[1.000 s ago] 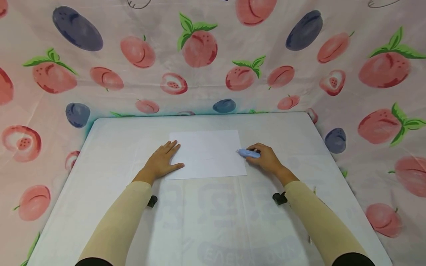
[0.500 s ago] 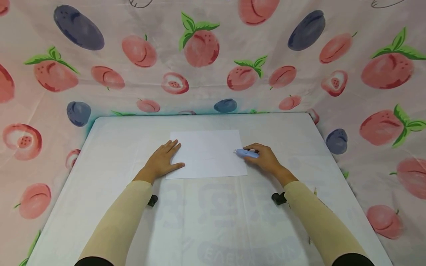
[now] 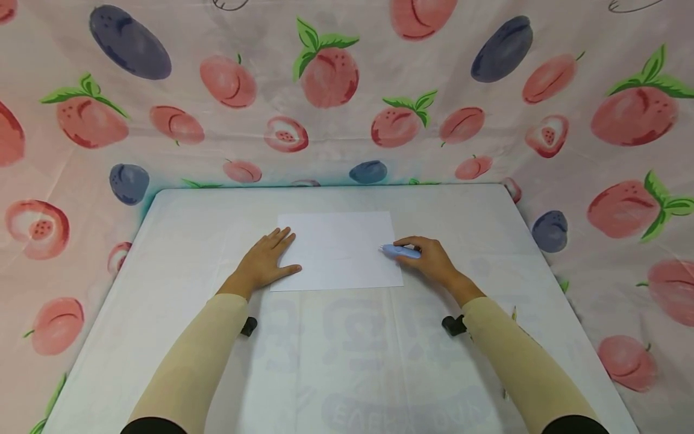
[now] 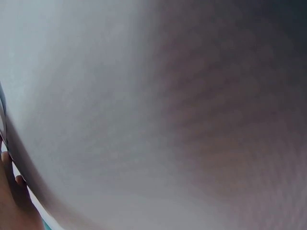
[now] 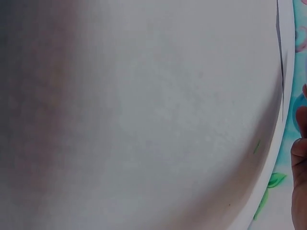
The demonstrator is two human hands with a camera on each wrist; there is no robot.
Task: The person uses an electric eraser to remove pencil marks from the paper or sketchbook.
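Note:
A sheet of white paper (image 3: 341, 250) lies on the white table. At its left edge my left hand (image 3: 264, 261) rests with fingers spread, the fingertips and thumb over the paper. My right hand (image 3: 431, 261), at the paper's right edge, pinches a small light blue pen-shaped tool (image 3: 402, 251) between thumb and fingers. The tool's narrow pale tip points left and overlaps the right part of the sheet; I cannot tell its exact kind. In the left wrist view only part of the left hand (image 4: 17, 201) shows at the lower left. The right fingers (image 5: 300, 158) show at the right wrist view's edge.
The table (image 3: 347, 355) has a white cover with faint lettering showing through. Its far edge meets a pink cloth (image 3: 325, 129) printed with fruit, which also hangs along both sides. Dark wrist cameras sit under both sleeves.
My right hand has moved the light blue tool slightly left, so its tip is further over the paper. The left hand stays put.

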